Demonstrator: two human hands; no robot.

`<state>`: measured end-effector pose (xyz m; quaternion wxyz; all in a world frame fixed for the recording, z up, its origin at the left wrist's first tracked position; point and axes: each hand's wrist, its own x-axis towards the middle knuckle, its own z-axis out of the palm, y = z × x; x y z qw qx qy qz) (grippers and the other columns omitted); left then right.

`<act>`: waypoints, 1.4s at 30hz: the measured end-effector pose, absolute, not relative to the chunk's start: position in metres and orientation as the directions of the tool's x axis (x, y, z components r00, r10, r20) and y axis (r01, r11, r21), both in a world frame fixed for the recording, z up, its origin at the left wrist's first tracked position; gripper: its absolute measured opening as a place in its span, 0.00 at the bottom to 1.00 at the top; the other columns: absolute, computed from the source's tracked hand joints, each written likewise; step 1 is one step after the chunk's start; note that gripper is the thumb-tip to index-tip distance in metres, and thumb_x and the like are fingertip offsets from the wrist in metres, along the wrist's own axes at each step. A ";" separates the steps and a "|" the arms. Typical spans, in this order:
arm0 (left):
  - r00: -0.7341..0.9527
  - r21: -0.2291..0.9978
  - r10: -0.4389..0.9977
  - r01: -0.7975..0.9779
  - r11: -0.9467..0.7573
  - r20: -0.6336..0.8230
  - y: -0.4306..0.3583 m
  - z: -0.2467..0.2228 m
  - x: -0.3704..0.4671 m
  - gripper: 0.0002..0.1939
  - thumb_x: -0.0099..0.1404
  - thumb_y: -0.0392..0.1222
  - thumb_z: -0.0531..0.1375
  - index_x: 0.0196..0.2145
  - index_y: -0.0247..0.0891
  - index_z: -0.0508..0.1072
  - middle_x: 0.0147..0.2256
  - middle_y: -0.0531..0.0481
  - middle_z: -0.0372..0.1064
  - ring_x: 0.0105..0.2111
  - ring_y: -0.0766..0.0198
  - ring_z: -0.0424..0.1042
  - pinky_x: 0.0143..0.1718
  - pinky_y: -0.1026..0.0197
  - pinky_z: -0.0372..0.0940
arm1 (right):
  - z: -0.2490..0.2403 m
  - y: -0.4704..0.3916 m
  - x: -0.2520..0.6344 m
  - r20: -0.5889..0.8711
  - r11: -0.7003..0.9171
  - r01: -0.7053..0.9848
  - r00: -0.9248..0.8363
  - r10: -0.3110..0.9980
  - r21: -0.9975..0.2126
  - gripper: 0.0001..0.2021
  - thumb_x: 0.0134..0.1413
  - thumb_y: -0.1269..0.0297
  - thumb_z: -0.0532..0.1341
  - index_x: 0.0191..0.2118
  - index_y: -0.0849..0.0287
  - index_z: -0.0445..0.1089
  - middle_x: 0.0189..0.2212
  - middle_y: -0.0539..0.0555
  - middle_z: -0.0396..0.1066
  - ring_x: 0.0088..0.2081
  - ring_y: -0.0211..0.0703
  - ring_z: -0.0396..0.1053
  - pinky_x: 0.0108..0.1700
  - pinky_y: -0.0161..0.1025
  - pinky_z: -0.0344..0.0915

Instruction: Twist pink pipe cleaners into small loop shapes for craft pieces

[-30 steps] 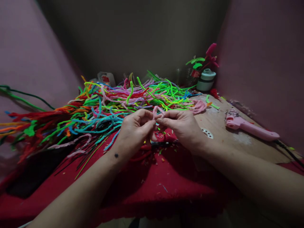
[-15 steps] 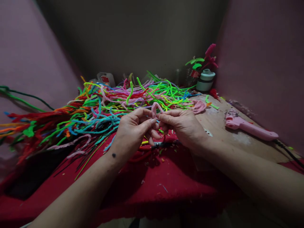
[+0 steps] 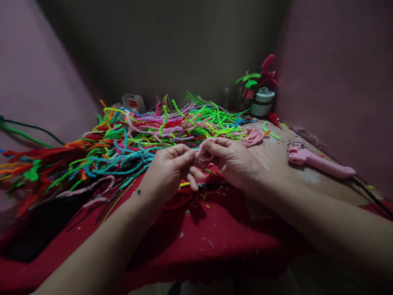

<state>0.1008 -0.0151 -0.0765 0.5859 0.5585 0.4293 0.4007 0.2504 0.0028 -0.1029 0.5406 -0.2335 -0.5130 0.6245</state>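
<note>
A short pink pipe cleaner (image 3: 201, 154), bent into a small loop, is pinched between both hands above the table's front half. My left hand (image 3: 175, 164) grips its left end between thumb and index finger, the other fingers loosely curled. On the other side, my right hand (image 3: 231, 157) pinches the loop's upper right part with thumb and index finger. Part of the loop is hidden by the fingertips. Just behind my hands spreads a big heap of colourful pipe cleaners (image 3: 172, 127). Below them lies a tool with a yellow handle (image 3: 184, 185), partly covered by my fingers.
On the right, a pink hot-tool (image 3: 321, 162) with a black cord rests on a brown board (image 3: 276, 151). Farther back stand a pale jar (image 3: 262, 102) and pipe-cleaner flowers (image 3: 268, 67). Pink pieces (image 3: 253, 136) lie near the board's edge. Scraps dot the red cloth (image 3: 196, 246).
The pink pipe cleaner's upright peak has been folded down into a small rounded loop. My right fingers have moved up onto it. The whole view has shifted slightly.
</note>
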 end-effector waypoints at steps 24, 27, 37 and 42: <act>-0.025 0.818 0.936 0.494 -0.294 0.352 -0.014 -0.069 0.095 0.12 0.55 0.40 0.61 0.38 0.36 0.69 0.18 0.57 0.64 0.15 0.73 0.61 0.15 0.72 0.55 | -0.104 0.003 0.247 0.179 0.077 -0.434 -0.198 0.964 -0.897 0.09 0.45 0.65 0.64 0.21 0.63 0.69 0.18 0.50 0.67 0.22 0.33 0.61 0.29 0.34 0.58; 0.156 0.843 0.946 0.428 -0.325 0.286 -0.019 -0.071 0.101 0.11 0.56 0.42 0.60 0.37 0.35 0.70 0.21 0.55 0.67 0.18 0.72 0.64 0.18 0.71 0.58 | -0.106 0.003 0.248 0.158 0.051 -0.425 -0.220 0.963 -0.904 0.07 0.44 0.65 0.65 0.22 0.63 0.70 0.19 0.49 0.67 0.22 0.32 0.60 0.29 0.34 0.57; 0.343 0.897 0.932 0.365 -0.250 0.121 -0.019 -0.074 0.099 0.05 0.55 0.39 0.61 0.28 0.34 0.69 0.18 0.56 0.65 0.17 0.72 0.64 0.20 0.70 0.62 | -0.103 0.002 0.251 0.156 0.034 -0.455 -0.234 0.960 -0.890 0.10 0.46 0.66 0.62 0.19 0.62 0.66 0.19 0.50 0.67 0.22 0.34 0.61 0.30 0.36 0.58; 0.332 0.905 0.941 0.377 -0.196 0.065 -0.021 -0.071 0.100 0.05 0.55 0.38 0.61 0.26 0.34 0.70 0.16 0.56 0.66 0.15 0.71 0.66 0.19 0.70 0.62 | -0.101 0.001 0.251 0.176 0.028 -0.497 -0.254 0.951 -0.867 0.09 0.47 0.67 0.61 0.20 0.61 0.66 0.20 0.50 0.67 0.24 0.35 0.63 0.32 0.36 0.59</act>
